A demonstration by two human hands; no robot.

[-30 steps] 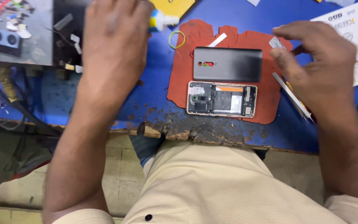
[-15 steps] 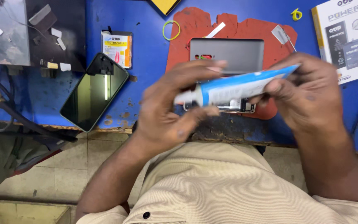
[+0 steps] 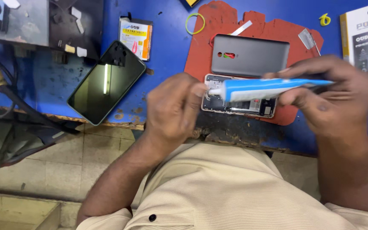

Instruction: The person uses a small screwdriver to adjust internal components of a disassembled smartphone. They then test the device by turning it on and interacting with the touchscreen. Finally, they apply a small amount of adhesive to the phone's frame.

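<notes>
Fingers (image 3: 192,91) of the left hand (image 3: 173,110) pinch together on the white cap end of a blue-and-white tube (image 3: 269,87), at the centre of the frame, as if to grip or twist the cap. The right hand (image 3: 333,96) has its fingers wrapped and clamped around the tube's tail end at centre right, holding it nearly level so the nozzle points toward the left hand.

Both hands hover just above the open phone (image 3: 239,106), whose exposed insides face up on a red mat (image 3: 218,25); the tube hides part of it. Holding the tube here keeps the nozzle close over the open frame, I judge. A grey back cover (image 3: 252,55) lies just above the phone on the same mat, out of the way but near.

Left of centre, a screen panel (image 3: 105,83) rests glass up and tilted on the blue tabletop (image 3: 167,51), apart from the mat. A flat yellow-and-white pack (image 3: 135,38) lies above it, a yellow-green rubber band (image 3: 195,23) sits at top centre, and a printed box (image 3: 365,42) is at upper right.

Both forearms rise from the bottom of the frame, wrists bent inward so the hands meet over the phone.
</notes>
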